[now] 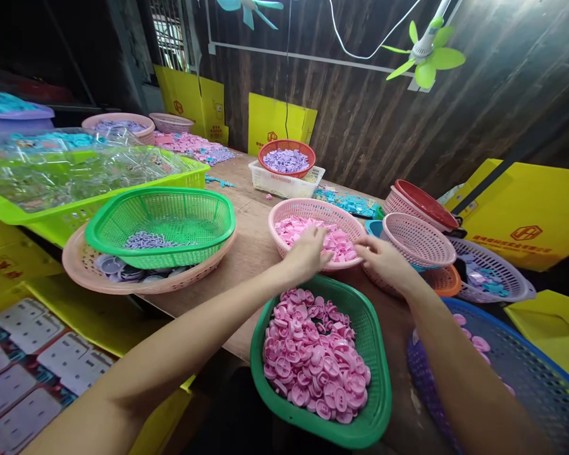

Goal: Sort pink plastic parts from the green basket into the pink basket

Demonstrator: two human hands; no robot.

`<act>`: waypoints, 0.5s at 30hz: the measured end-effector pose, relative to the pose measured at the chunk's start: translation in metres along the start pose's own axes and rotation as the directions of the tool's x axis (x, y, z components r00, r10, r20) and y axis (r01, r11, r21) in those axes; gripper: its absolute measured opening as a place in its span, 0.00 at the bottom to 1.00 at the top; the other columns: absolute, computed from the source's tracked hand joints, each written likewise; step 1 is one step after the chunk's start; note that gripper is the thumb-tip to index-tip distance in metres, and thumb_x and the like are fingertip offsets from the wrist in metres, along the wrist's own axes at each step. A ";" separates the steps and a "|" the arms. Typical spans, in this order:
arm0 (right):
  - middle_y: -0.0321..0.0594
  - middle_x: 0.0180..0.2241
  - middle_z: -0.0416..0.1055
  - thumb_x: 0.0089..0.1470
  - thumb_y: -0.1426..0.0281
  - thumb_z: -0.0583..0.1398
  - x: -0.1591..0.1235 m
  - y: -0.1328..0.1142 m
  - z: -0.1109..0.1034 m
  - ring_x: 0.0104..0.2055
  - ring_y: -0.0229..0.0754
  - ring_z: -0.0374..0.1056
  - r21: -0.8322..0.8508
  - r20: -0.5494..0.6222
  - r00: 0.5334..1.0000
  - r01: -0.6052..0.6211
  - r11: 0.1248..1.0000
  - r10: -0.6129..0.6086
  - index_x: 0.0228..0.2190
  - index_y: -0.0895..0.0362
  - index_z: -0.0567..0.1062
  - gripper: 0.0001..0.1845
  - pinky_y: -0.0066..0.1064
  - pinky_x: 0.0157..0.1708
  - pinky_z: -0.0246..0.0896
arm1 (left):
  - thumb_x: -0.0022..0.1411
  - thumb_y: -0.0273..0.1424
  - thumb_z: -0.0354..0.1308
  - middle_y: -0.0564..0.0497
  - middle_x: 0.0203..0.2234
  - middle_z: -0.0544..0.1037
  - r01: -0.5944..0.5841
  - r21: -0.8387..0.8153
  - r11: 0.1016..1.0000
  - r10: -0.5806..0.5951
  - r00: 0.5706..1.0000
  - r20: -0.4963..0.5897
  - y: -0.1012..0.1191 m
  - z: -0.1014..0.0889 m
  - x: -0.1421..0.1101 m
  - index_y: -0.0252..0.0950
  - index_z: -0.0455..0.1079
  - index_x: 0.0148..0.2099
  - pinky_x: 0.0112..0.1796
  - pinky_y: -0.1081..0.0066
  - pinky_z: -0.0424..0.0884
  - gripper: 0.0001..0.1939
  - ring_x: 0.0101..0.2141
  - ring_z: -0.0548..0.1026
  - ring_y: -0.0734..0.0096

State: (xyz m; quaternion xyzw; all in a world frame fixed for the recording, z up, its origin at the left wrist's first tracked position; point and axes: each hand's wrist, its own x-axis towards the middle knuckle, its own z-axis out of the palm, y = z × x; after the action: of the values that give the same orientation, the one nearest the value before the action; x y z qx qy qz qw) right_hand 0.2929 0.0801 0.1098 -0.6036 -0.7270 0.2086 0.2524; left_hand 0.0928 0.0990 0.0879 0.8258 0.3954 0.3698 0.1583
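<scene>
While your left hand (307, 256) reaches over the round pink plastic basket (313, 205) at the centre of the frame, its fingers are curled down towards the small flat pink plastic pieces (344, 243) inside. Your right hand (383, 259) is half-closed beside the basket's right rim; whether either hand grips a piece, you cannot tell from this view. For clean handling, dip only the fingertips into the heap, pinch lightly, and lift clear of the rim so nothing spills onto the brown wooden counter (251, 234). Mind your left forearm above the deep green plastic basket (379, 354) of rounded pink pieces (322, 354), lower centre. The yellow cardboard box (516, 215) at right carries a red hexagonal logo, its small characters unreadable; the yellow box (279, 117) at upper centre seems to read "JFH".
</scene>
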 end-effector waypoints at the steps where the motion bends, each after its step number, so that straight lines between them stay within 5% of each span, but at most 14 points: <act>1: 0.42 0.35 0.70 0.55 0.61 0.48 -0.010 0.003 0.004 0.35 0.42 0.66 -0.014 0.173 0.985 0.014 1.000 -0.011 0.41 0.58 0.69 0.18 0.30 0.31 0.61 | 0.55 0.32 0.53 0.43 0.42 0.66 -0.065 0.012 0.998 0.063 0.991 0.117 0.003 0.009 -0.019 0.33 0.62 0.48 0.45 0.63 0.62 0.18 0.45 0.65 0.62; 3: 0.39 0.29 0.71 0.54 0.64 0.50 -0.033 0.012 0.017 0.32 0.40 0.66 -0.027 0.409 0.912 0.045 0.999 -0.030 0.34 0.57 0.72 0.15 0.29 0.30 0.60 | 0.54 0.35 0.54 0.44 0.43 0.66 -0.231 -0.035 0.972 0.226 0.887 0.403 0.012 0.030 -0.062 0.36 0.64 0.47 0.44 0.64 0.63 0.18 0.44 0.66 0.61; 6: 0.35 0.29 0.72 0.47 0.68 0.57 -0.063 0.024 0.039 0.31 0.39 0.66 -0.052 0.560 0.827 0.089 0.995 -0.045 0.31 0.55 0.74 0.08 0.27 0.31 0.59 | 0.52 0.37 0.55 0.46 0.51 0.62 -0.475 -0.177 0.862 0.465 0.602 0.649 0.024 0.057 -0.110 0.42 0.61 0.53 0.48 0.59 0.59 0.24 0.52 0.59 0.55; 8: 0.34 0.29 0.73 0.44 0.71 0.58 -0.076 0.029 0.049 0.31 0.38 0.66 -0.072 0.609 0.792 0.103 0.992 -0.038 0.34 0.54 0.73 0.11 0.26 0.31 0.58 | 0.50 0.36 0.56 0.49 0.55 0.59 -0.516 -0.172 0.839 0.468 0.524 0.711 0.024 0.060 -0.121 0.46 0.59 0.55 0.49 0.57 0.56 0.28 0.55 0.53 0.53; 11: 0.35 0.32 0.72 0.40 0.73 0.60 -0.089 0.037 0.058 0.32 0.39 0.65 -0.129 0.601 0.799 0.124 0.984 -0.022 0.36 0.54 0.71 0.16 0.26 0.31 0.56 | 0.48 0.36 0.58 0.47 0.51 0.65 -0.426 0.024 0.904 0.256 0.587 0.768 0.010 0.044 -0.113 0.44 0.66 0.50 0.46 0.57 0.58 0.24 0.50 0.61 0.52; 15: 0.36 0.29 0.69 0.38 0.76 0.59 -0.099 0.047 0.070 0.31 0.40 0.63 -0.208 0.521 0.854 0.133 0.969 -0.006 0.30 0.55 0.69 0.12 0.27 0.30 0.52 | 0.47 0.38 0.59 0.46 0.40 0.72 -0.296 0.200 0.934 0.057 0.676 0.734 -0.013 0.011 -0.103 0.40 0.73 0.37 0.46 0.57 0.57 0.14 0.44 0.65 0.57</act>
State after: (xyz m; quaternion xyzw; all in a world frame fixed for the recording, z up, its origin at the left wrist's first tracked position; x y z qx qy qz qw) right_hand 0.3002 -0.0086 0.0147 -0.5244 -0.8089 0.2652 -0.0178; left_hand 0.0517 0.0284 0.0230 0.9526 0.2708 -0.0336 0.1344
